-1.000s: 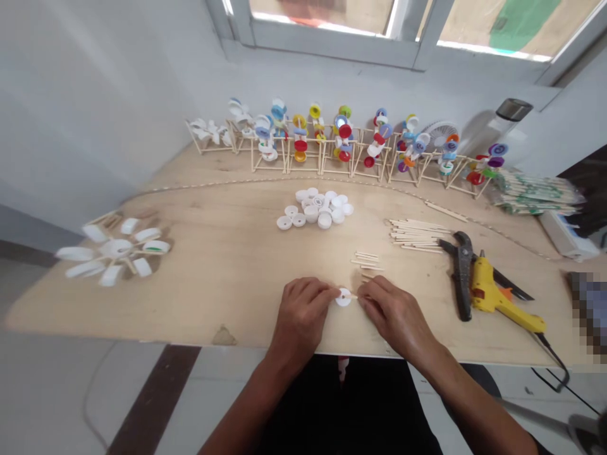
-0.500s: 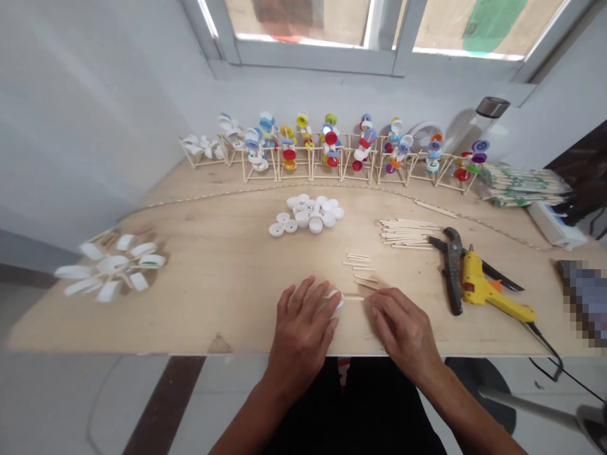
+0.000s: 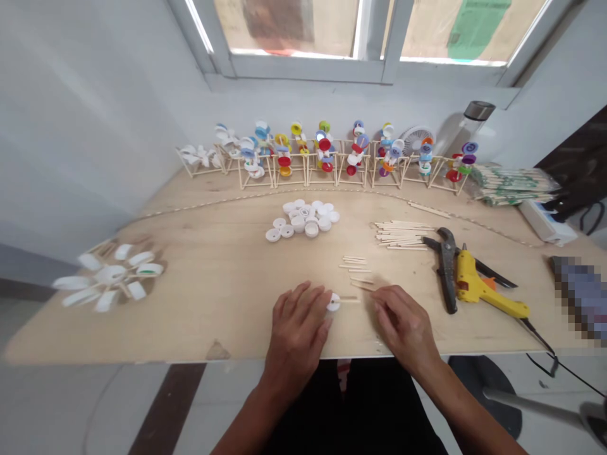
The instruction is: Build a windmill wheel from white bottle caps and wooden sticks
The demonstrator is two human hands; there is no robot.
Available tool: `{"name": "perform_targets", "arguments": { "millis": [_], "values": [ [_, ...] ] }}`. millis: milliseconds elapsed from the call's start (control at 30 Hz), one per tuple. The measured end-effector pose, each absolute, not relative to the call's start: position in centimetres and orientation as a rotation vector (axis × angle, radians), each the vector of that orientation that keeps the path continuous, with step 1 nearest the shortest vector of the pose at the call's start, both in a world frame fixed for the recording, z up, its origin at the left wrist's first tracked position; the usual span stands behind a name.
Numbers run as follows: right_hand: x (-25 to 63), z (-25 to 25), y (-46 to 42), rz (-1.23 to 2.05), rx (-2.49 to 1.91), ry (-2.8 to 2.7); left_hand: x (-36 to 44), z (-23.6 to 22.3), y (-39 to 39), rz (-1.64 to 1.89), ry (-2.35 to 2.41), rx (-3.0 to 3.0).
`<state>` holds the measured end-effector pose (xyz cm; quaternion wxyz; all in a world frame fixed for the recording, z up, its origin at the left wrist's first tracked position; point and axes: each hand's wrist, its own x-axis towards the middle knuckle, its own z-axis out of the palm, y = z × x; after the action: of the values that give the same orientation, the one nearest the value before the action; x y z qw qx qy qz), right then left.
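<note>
- Left hand (image 3: 296, 338): fingers curled, tips at a white cap (image 3: 333, 302); whether it grips cannot be told.
- Right hand (image 3: 403, 325): open, flat on the plywood board (image 3: 213, 328), holding nothing, just beside the stick (image 3: 349, 300).
- Cap lies near the board's front edge, the stick running out from it toward the right hand.
- Risk: if the stick sits loosely, a slight nudge could part it from the cap.
- Risk: a knock could roll the cap off the edge.
- Risk: the right hand could scatter the short sticks (image 3: 355, 268) close by.
- Risk: a tug on the glue gun's (image 3: 478, 291) cord could drag the gun.
- Containers: plastic packs (image 3: 515, 186) at back right hold sticks; bottle (image 3: 462, 133) by the wall, contents unclear.
</note>
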<state>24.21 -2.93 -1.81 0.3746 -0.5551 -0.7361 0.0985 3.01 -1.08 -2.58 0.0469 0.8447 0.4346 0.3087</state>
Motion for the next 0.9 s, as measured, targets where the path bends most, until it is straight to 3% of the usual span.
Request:
{"name": "perform_targets", "arguments": {
  "millis": [400,600,767,900],
  "values": [
    [24.3,-1.9,-0.5,-0.117,-1.740,-2.136,3.3,-2.0,-1.1,0.930,1.506,2.339],
    [24.4,-1.8,-0.3,-0.147,-1.727,-2.153,3.6,-1.3,-2.5,0.981,1.424,2.261],
    [25.0,-1.4,-1.3,0.029,-1.698,-1.990,3.3,-1.8,-2.8,1.059,1.388,2.121],
    [24.9,-1.2,-2.5,0.370,-1.671,-1.836,2.9,-1.8,-2.6,1.091,1.408,1.968]
  ]
}}
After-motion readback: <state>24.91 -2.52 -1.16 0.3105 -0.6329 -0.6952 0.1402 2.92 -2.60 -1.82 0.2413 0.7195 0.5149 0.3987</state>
